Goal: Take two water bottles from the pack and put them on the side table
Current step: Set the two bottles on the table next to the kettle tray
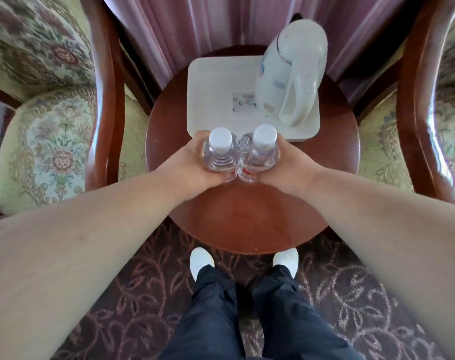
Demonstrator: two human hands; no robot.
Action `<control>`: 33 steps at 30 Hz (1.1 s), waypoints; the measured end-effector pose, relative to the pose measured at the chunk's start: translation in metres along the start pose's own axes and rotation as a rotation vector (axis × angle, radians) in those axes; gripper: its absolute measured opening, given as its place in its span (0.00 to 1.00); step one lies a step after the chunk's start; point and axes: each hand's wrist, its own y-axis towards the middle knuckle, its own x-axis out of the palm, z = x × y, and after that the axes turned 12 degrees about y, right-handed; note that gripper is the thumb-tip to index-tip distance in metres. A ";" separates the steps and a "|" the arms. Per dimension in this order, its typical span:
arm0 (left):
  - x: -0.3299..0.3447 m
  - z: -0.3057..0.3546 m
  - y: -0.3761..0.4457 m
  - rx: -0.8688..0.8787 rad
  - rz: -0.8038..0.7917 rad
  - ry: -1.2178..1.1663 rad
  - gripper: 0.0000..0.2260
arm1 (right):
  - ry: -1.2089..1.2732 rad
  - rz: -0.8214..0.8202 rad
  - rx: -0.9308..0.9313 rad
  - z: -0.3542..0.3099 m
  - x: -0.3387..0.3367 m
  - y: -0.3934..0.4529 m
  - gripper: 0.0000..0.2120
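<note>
Two clear water bottles with white caps stand upright side by side, touching, over the middle of the round wooden side table [247,216]. My left hand [192,165] is wrapped around the left bottle [220,149]. My right hand [286,165] is wrapped around the right bottle [261,146]. Whether the bottle bases rest on the tabletop is hidden from above. No pack is in view.
A white tray [213,87] sits at the back of the table and carries a white electric kettle [288,76]. Floral armchairs [47,141] flank the table on both sides. Pink curtains hang behind. My legs and white shoes stand on patterned carpet at the table's near edge.
</note>
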 end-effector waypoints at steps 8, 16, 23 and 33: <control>-0.085 0.064 0.037 0.047 0.103 0.045 0.31 | -0.195 0.125 -0.054 -0.071 -0.038 0.054 0.33; -0.127 0.053 0.142 0.134 0.063 0.273 0.34 | -0.078 0.328 -0.059 -0.079 -0.028 0.153 0.25; -0.128 0.012 0.202 0.116 0.094 0.205 0.44 | -0.047 0.354 -0.001 -0.056 -0.017 0.218 0.33; -0.120 -0.004 0.224 0.147 0.170 0.184 0.44 | 0.040 0.385 -0.027 -0.051 -0.021 0.242 0.37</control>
